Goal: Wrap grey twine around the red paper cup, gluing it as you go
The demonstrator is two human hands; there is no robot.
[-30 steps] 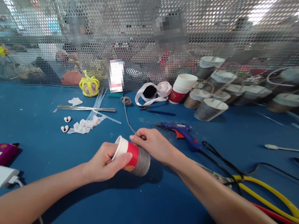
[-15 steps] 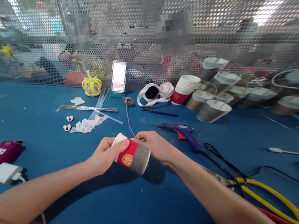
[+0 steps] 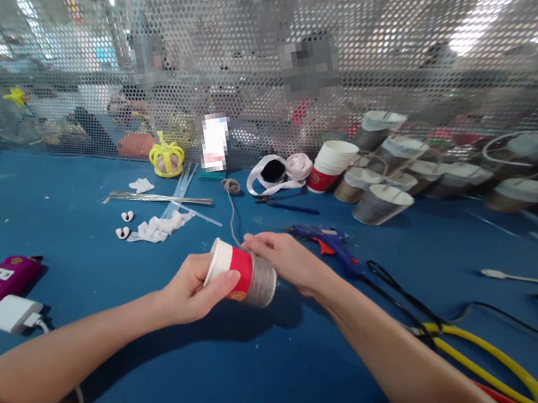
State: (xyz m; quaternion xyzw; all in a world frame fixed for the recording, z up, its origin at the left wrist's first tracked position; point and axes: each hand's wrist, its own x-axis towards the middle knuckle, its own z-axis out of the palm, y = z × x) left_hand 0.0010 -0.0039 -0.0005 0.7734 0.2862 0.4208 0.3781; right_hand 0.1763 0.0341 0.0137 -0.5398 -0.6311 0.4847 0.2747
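A red and white paper cup (image 3: 242,266) lies tilted in my left hand (image 3: 196,288), which is closed around its rim end with the thumb along the side. Grey yarn (image 3: 263,282) is wound around the cup's base end. My right hand (image 3: 282,257) is closed at the cup's far side, its fingertips pinching the loose strand of yarn. That strand runs back across the table to a small ball of grey yarn (image 3: 232,186).
To the right lie a blue glue gun (image 3: 330,239), yellow-handled pliers (image 3: 494,356) and a stack of paper cups (image 3: 336,158). Yarn-wrapped cups (image 3: 383,203) stand beyond. On the left are a purple power strip (image 3: 3,285) and a white charger (image 3: 12,311). A perforated metal screen (image 3: 235,45) closes the back.
My left hand has turned the cup, so its gold emblem is now mostly out of sight. My right hand has shifted slightly along with the yarn.
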